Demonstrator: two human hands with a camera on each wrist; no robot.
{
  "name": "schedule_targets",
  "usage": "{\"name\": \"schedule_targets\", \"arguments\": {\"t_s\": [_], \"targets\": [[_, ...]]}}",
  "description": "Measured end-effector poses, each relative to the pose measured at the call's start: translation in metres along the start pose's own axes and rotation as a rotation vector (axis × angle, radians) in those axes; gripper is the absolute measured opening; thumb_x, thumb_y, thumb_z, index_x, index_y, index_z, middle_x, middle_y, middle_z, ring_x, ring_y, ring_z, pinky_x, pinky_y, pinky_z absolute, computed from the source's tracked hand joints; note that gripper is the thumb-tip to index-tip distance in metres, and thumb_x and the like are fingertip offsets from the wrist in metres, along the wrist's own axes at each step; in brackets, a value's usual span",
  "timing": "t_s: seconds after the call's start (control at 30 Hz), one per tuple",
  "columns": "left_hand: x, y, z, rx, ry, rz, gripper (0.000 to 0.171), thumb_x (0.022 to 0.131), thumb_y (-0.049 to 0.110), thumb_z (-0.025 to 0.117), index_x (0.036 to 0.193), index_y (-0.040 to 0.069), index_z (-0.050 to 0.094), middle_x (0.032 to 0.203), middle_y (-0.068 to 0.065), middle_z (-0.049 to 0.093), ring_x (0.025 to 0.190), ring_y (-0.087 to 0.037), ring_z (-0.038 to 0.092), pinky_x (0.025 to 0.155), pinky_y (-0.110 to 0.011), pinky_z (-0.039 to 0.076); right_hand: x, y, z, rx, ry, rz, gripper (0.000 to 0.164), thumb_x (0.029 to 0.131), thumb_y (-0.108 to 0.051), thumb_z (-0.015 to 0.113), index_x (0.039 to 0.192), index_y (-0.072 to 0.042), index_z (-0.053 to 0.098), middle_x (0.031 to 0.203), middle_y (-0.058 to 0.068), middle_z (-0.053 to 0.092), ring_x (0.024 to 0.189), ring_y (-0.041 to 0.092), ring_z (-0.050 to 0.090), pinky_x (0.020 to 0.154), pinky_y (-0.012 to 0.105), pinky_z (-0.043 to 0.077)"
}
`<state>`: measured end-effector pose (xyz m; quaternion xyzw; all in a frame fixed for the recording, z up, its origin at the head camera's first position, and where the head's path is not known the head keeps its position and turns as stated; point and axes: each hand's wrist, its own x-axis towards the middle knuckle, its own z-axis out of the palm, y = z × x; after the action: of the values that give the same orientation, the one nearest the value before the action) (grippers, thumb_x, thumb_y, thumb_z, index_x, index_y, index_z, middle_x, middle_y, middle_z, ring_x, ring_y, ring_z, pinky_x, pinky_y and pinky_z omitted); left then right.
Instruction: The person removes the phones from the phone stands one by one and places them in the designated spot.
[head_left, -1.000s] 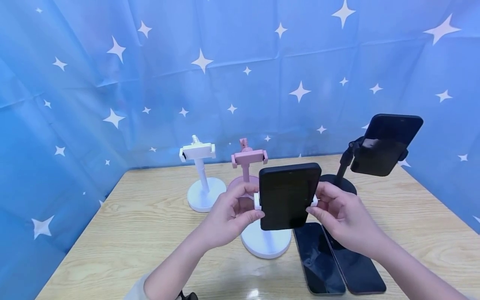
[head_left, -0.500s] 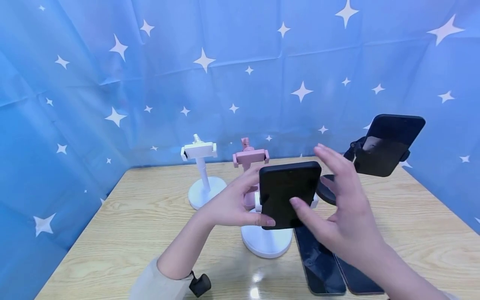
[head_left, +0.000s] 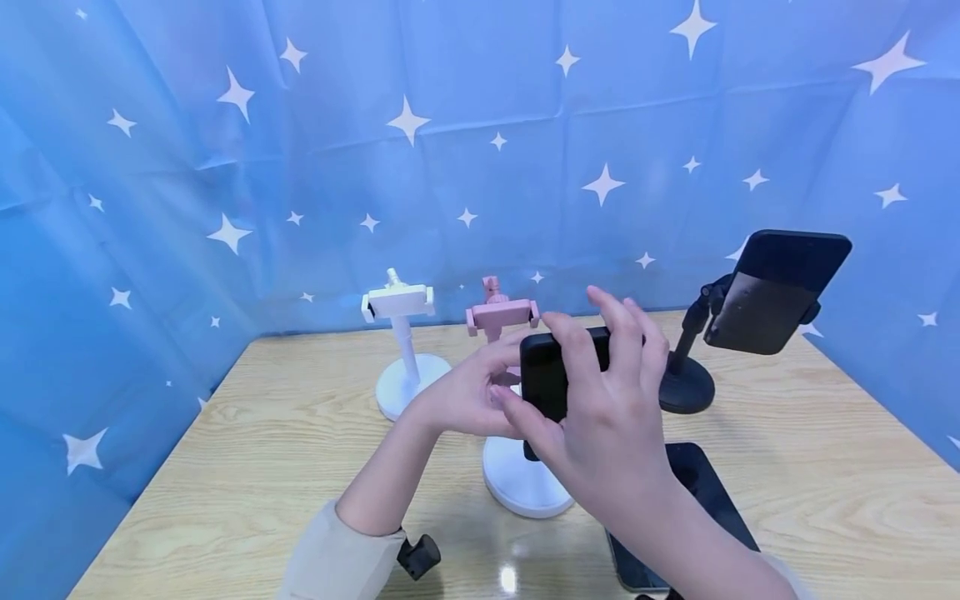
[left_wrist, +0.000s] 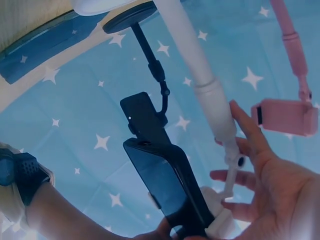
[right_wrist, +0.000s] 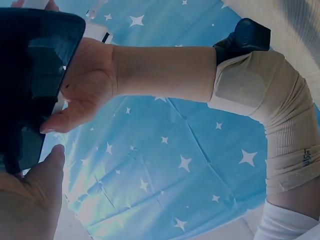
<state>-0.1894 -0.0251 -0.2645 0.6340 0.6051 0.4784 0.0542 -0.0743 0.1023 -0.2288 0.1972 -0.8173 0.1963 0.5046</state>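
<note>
Left hand (left_wrist: 282, 197): spreading its fingers (left_wrist: 250, 127) beside a white tubular plastic phone stand (left_wrist: 194, 57), some passing behind its slim joint (left_wrist: 232, 156)
Black slab-shaped phone (left_wrist: 167, 182): tilting in that stand's white clamp (left_wrist: 221, 224)
Slender black plastic stand (left_wrist: 145, 47): holding a second dark phone (left_wrist: 141, 112) farther back
Pink plastic stand (left_wrist: 296, 55): showing its rectangular clamp (left_wrist: 285, 117) past the hand
Blue star-printed cloth (left_wrist: 75, 130): hanging behind

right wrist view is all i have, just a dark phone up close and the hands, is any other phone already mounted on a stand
Observer: Yes, the head view shows a second phone clamped in the black stand, over toward the right of the table.
Operator: ok and the near phone, what's below it, my view cuts that off
Observer: In the head view, a round white base is below it, partly hidden by the right forearm and hand.
</note>
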Motion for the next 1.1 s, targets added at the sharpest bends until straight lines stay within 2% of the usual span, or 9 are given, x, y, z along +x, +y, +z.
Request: {"name": "schedule_targets", "arguments": {"t_s": [0.13,0.23,0.4,0.57,0.73,0.83,1.0,1.1], "targets": [[0.003,-0.002,-0.003,0.022,-0.019,0.036,0.038,0.069,-0.002,0.068,0.105,-0.004,0.056,0.108,-0.016,0.050,0.099,-0.022,0.045,0.082,-0.030,0.046,0.001,0.001,0.005,-0.062,0.009,-0.013,0.055,0.078,-0.043,0.069,0.100,0.003,0.047,0.105,0.030,0.043,0.104,0.044,0.039,0.082,0.059,0.024],[0.004,-0.001,-0.005,0.022,-0.025,0.013,0.034,0.067,-0.001,0.068,0.100,-0.003,0.059,0.104,-0.014,0.049,0.098,-0.021,0.043,0.082,-0.030,0.045,0.001,0.003,0.007,-0.114,0.017,-0.015,0.058,0.065,-0.031,0.081,0.098,0.003,0.046,0.100,0.028,0.043,0.097,0.042,0.039,0.078,0.057,0.025],[0.004,0.000,-0.006,-0.024,-0.029,-0.035,0.032,0.065,0.000,0.065,0.096,-0.002,0.060,0.105,-0.013,0.049,0.099,-0.020,0.043,0.083,-0.031,0.044,0.003,0.005,0.009,-0.148,0.022,-0.026,0.049,0.065,-0.021,0.076,0.094,0.003,0.046,0.094,0.028,0.043,0.094,0.041,0.039,0.075,0.056,0.026],[0.005,-0.002,-0.006,-0.033,-0.045,-0.007,0.026,0.064,0.003,0.066,0.089,0.000,0.064,0.108,-0.012,0.048,0.098,-0.019,0.043,0.076,-0.029,0.046,0.002,0.007,0.009,-0.108,0.031,-0.024,0.043,0.066,-0.019,0.073,0.093,0.003,0.047,0.094,0.028,0.043,0.094,0.041,0.039,0.074,0.056,0.025],[0.006,-0.002,-0.009,-0.045,-0.073,-0.024,0.027,0.065,0.002,0.067,0.092,0.000,0.063,0.108,-0.013,0.047,0.099,-0.019,0.042,0.078,-0.029,0.045,0.002,0.007,0.010,-0.072,0.026,-0.017,0.041,0.066,-0.017,0.071,0.093,0.003,0.048,0.094,0.028,0.043,0.093,0.041,0.039,0.074,0.056,0.025],[0.007,-0.002,-0.010,-0.071,-0.091,-0.052,0.033,0.067,0.001,0.067,0.099,-0.002,0.059,0.108,-0.013,0.047,0.099,-0.019,0.043,0.080,-0.031,0.045,0.002,0.008,0.010,-0.057,0.019,-0.014,0.040,0.067,-0.017,0.070,0.093,0.003,0.048,0.094,0.028,0.042,0.094,0.041,0.038,0.074,0.056,0.024],[0.006,-0.001,-0.011,-0.079,-0.100,-0.067,0.033,0.066,0.001,0.068,0.098,-0.003,0.061,0.109,-0.014,0.047,0.101,-0.019,0.042,0.084,-0.031,0.044,0.002,0.008,0.010,-0.046,0.019,-0.014,0.040,0.067,-0.018,0.070,0.092,0.003,0.048,0.094,0.028,0.042,0.093,0.041,0.038,0.074,0.055,0.024],[0.006,0.000,-0.011,-0.049,-0.098,-0.052,0.029,0.066,0.003,0.069,0.094,-0.001,0.064,0.112,-0.013,0.046,0.102,-0.019,0.041,0.084,-0.031,0.044,0.002,0.008,0.010,-0.042,0.022,-0.015,0.039,0.068,-0.019,0.069,0.092,0.003,0.048,0.093,0.028,0.042,0.093,0.041,0.039,0.074,0.055,0.024]]}}
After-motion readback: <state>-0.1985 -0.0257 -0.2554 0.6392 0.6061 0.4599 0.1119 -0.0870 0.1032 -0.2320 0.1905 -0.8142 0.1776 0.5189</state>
